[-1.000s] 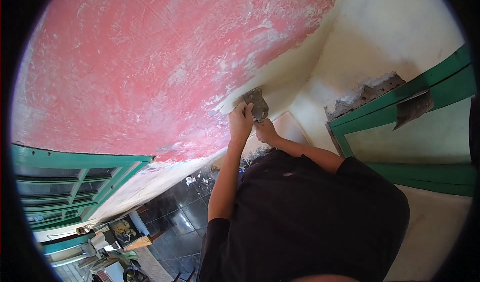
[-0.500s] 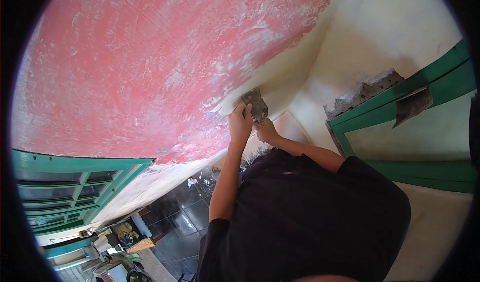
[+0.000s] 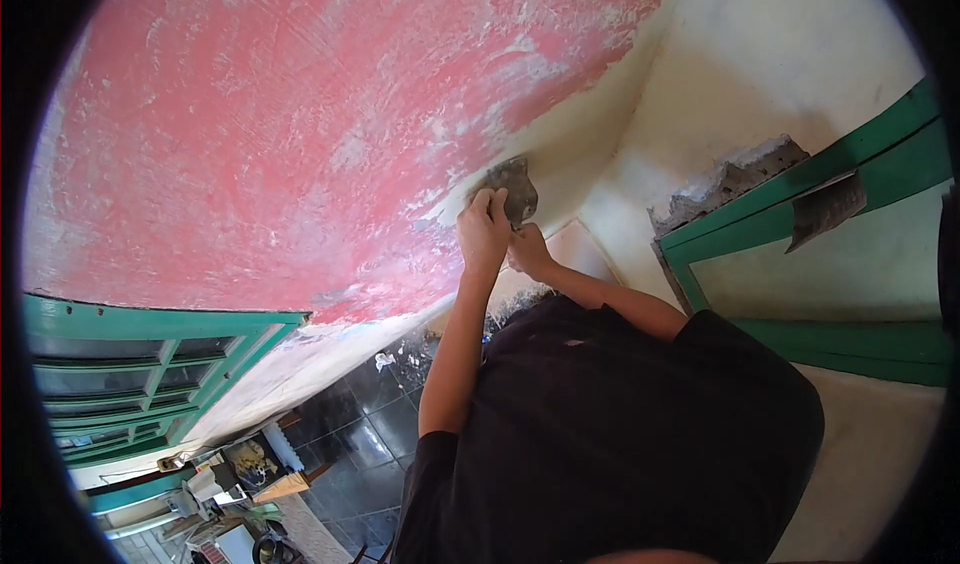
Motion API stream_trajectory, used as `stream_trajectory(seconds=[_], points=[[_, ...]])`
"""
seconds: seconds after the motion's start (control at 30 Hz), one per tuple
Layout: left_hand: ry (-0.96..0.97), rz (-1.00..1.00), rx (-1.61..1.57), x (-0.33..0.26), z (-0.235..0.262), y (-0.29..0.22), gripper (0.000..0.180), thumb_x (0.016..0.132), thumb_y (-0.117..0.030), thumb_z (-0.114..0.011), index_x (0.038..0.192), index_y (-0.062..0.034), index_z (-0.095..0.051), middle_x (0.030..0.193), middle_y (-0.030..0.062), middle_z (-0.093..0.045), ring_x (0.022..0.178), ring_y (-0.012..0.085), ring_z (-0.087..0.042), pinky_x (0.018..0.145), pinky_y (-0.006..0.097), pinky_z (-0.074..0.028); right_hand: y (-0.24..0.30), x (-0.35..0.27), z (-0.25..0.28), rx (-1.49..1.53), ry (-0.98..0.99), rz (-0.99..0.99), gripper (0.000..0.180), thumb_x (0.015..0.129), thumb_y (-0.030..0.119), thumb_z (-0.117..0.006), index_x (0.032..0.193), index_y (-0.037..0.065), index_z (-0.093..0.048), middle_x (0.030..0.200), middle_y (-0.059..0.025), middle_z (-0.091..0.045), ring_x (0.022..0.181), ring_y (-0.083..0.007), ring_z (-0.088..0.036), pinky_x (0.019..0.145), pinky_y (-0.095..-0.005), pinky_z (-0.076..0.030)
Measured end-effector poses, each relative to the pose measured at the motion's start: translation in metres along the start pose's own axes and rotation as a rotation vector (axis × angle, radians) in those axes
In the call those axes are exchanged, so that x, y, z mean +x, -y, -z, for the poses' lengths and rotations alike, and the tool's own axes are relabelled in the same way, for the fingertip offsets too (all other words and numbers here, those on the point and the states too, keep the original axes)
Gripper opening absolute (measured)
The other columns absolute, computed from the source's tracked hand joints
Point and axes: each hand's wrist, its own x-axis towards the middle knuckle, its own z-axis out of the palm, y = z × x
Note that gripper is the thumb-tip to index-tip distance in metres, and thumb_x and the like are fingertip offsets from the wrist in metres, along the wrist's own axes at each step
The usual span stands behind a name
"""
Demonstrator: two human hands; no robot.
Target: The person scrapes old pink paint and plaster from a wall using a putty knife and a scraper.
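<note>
Both of my hands are on a putty knife [image 3: 518, 186] with a broad, grey, stained blade, held up against the wall. My left hand [image 3: 484, 232] presses its fingertips on the left side of the blade. Lower down, my right hand [image 3: 529, 252] is closed at the handle end, which its fingers mostly hide. The blade's far edge meets a cream, bare strip of the wall [image 3: 300, 144], beside patchy pink paint with whitish scuffs.
A green window frame [image 3: 200, 329] with panes stands at the left. At the right, a green door frame [image 3: 800, 204] borders broken masonry [image 3: 735, 179]. Dark floor tiles [image 3: 365, 444] below carry pale flakes. Cluttered household things [image 3: 240, 484] stand at lower left.
The putty knife and both hands have shifted slightly upward along the wall. My grip on it looks much the same.
</note>
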Motion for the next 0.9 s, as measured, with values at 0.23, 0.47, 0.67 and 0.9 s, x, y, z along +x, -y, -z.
stream_trajectory(seconds=[0.23, 0.47, 0.67, 0.9], points=[[0.079, 0.097, 0.034, -0.019, -0.007, 0.033, 0.029, 0.095, -0.021, -0.068, 0.079, 0.0030, -0.063, 0.065, 0.0201, -0.059, 0.054, 0.0338, -0.056, 0.054, 0.042, -0.043, -0.005, -0.011, 0.014, -0.050, 0.034, -0.210, 0.046, 0.097, 0.022, -0.060, 0.056, 0.006, -0.048, 0.047, -0.0042, -0.047, 0.037, -0.0168, -0.048, 0.036, -0.0346, -0.036], [0.054, 0.073, 0.044, -0.016, -0.008, 0.026, 0.028, 0.095, -0.020, -0.067, 0.078, 0.0025, -0.063, 0.066, 0.0213, -0.060, 0.055, 0.0370, -0.057, 0.055, 0.043, -0.043, -0.016, -0.004, 0.017, -0.055, 0.034, -0.210, 0.047, 0.096, 0.022, -0.060, 0.054, 0.005, -0.047, 0.048, -0.0042, -0.047, 0.036, -0.0171, -0.047, 0.036, -0.0357, -0.035], [-0.004, 0.014, 0.042, -0.001, -0.008, 0.004, 0.029, 0.096, -0.023, -0.064, 0.078, -0.0003, -0.061, 0.072, 0.0219, -0.062, 0.063, 0.0439, -0.060, 0.057, 0.049, -0.045, 0.005, 0.002, 0.009, -0.086, -0.012, -0.086, 0.043, 0.096, 0.023, -0.061, 0.059, 0.005, -0.050, 0.048, -0.0035, -0.047, 0.039, -0.0163, -0.050, 0.038, -0.0354, -0.037], [0.067, 0.121, -0.006, -0.021, -0.011, 0.026, 0.026, 0.095, -0.019, -0.066, 0.079, 0.0020, -0.062, 0.067, 0.0209, -0.060, 0.059, 0.0392, -0.058, 0.056, 0.043, -0.044, -0.007, -0.006, 0.021, -0.124, 0.049, -0.206, 0.043, 0.096, 0.022, -0.060, 0.059, 0.004, -0.050, 0.048, -0.0033, -0.047, 0.039, -0.0168, -0.050, 0.040, -0.0351, -0.038]])
